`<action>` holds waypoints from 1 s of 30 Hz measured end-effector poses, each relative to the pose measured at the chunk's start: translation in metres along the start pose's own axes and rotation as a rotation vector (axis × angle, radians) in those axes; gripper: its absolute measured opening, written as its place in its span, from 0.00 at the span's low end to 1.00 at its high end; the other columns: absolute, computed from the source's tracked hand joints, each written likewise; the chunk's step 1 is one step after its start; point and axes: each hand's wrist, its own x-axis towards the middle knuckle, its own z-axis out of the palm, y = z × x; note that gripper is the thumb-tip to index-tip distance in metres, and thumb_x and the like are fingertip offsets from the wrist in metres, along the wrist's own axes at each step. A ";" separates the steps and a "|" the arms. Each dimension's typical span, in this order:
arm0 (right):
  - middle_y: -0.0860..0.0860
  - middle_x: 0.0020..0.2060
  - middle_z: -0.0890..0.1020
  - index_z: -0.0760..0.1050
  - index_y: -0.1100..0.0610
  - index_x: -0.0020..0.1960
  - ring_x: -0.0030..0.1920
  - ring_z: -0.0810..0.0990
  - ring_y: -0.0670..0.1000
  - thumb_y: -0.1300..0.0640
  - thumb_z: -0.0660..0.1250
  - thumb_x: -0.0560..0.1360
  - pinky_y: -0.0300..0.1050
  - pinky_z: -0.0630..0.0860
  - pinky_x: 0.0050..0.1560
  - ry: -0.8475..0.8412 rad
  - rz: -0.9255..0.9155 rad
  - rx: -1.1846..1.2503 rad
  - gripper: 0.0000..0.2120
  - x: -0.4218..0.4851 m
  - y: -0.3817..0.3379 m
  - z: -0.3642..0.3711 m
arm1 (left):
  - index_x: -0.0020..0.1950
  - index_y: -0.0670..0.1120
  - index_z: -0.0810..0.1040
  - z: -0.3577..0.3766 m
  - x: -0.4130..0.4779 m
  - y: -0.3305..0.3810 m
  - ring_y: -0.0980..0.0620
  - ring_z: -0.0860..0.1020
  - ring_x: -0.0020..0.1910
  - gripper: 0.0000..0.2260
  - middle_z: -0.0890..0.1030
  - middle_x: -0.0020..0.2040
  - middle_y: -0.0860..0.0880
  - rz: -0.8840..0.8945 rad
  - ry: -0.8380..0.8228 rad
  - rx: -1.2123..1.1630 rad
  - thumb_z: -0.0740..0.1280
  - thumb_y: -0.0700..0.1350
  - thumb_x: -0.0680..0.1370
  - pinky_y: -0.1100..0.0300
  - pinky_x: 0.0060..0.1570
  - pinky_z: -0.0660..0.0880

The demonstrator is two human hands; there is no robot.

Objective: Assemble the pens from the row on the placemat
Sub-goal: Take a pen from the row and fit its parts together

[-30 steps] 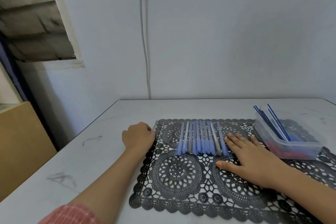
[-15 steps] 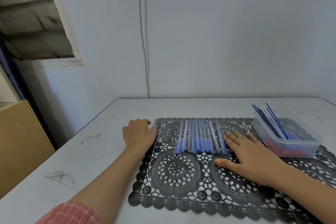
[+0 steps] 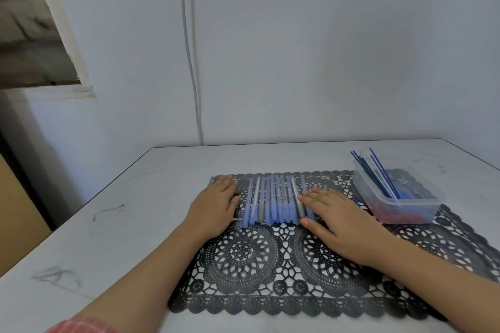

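A row of several blue and grey pen barrels (image 3: 273, 200) lies side by side on the far middle of the black lace placemat (image 3: 243, 265). My left hand (image 3: 216, 204) rests flat on the placemat's left edge, fingers straight, just left of the row. A bluish pen end (image 3: 211, 179) shows beside its fingertips. My right hand (image 3: 338, 220) lies flat with straight fingers against the right end of the row, its fingertips touching the outermost barrels.
A clear plastic tub (image 3: 405, 205) at the placemat's right end holds blue refills sticking up and small red and blue parts. The grey table (image 3: 108, 238) meets a wall behind. A cable (image 3: 193, 76) hangs down the wall.
My left hand uncurled from a fist round a pen to lie flat, nearer the row. My right hand slid left against the row's right side.
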 end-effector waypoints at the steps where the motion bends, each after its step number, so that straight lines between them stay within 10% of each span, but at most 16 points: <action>1: 0.43 0.74 0.57 0.52 0.47 0.75 0.74 0.51 0.42 0.30 0.27 0.65 0.42 0.45 0.74 -0.003 -0.004 0.003 0.45 0.000 -0.001 0.000 | 0.77 0.47 0.55 0.000 0.000 0.000 0.55 0.49 0.76 0.23 0.51 0.78 0.51 -0.005 -0.017 -0.006 0.49 0.52 0.84 0.61 0.73 0.45; 9: 0.45 0.68 0.69 0.56 0.49 0.75 0.69 0.62 0.44 0.31 0.35 0.72 0.41 0.50 0.72 0.030 -0.023 0.021 0.38 -0.002 -0.004 -0.005 | 0.77 0.48 0.56 0.000 0.000 0.003 0.55 0.54 0.75 0.23 0.55 0.77 0.53 -0.033 -0.093 -0.004 0.48 0.54 0.83 0.58 0.71 0.54; 15: 0.46 0.60 0.76 0.64 0.51 0.71 0.61 0.70 0.45 0.50 0.54 0.80 0.40 0.63 0.64 0.162 -0.005 0.097 0.20 -0.002 -0.005 -0.006 | 0.77 0.47 0.56 0.000 0.001 0.003 0.54 0.55 0.75 0.23 0.55 0.77 0.51 -0.018 -0.098 0.010 0.49 0.53 0.83 0.59 0.71 0.53; 30: 0.49 0.44 0.76 0.74 0.54 0.61 0.48 0.72 0.47 0.52 0.58 0.76 0.43 0.75 0.43 0.153 0.258 0.005 0.16 0.000 -0.001 -0.005 | 0.77 0.46 0.57 -0.001 0.000 0.004 0.53 0.56 0.75 0.23 0.57 0.77 0.51 -0.013 -0.091 0.029 0.49 0.53 0.83 0.59 0.71 0.53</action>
